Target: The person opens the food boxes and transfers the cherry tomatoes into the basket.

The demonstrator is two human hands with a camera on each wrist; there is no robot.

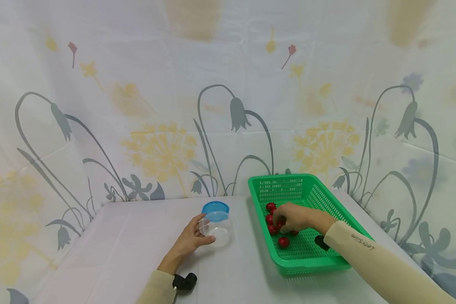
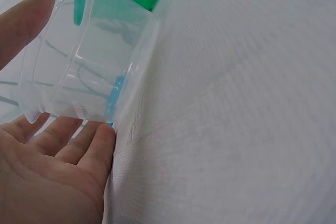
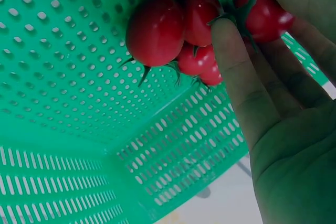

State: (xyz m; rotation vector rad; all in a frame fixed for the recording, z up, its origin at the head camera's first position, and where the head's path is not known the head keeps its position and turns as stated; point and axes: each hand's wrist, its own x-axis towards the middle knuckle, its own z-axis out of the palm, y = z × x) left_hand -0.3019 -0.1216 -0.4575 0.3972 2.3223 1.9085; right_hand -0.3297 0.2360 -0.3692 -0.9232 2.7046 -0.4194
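On the table, my left hand (image 1: 191,238) holds a clear plastic container (image 1: 221,230) from its left side. In the left wrist view the thumb (image 2: 31,19) lies by the rim and the fingers (image 2: 86,142) run along the wall. Just behind the container sits a blue lid (image 1: 215,206). My right hand (image 1: 294,216) reaches down into a green basket (image 1: 266,249). Its thumb and fingers pinch a red tomato (image 3: 265,17) with a green stem. Several more tomatoes (image 3: 156,31) lie around those fingertips, and one tomato (image 1: 283,242) rests nearer the basket's front.
The green basket has slotted raised walls and stands on the right side of the white-covered table (image 1: 137,240). A flower-printed curtain (image 1: 167,84) hangs behind the table and along its sides. Small black devices (image 1: 185,281) are strapped at both wrists.
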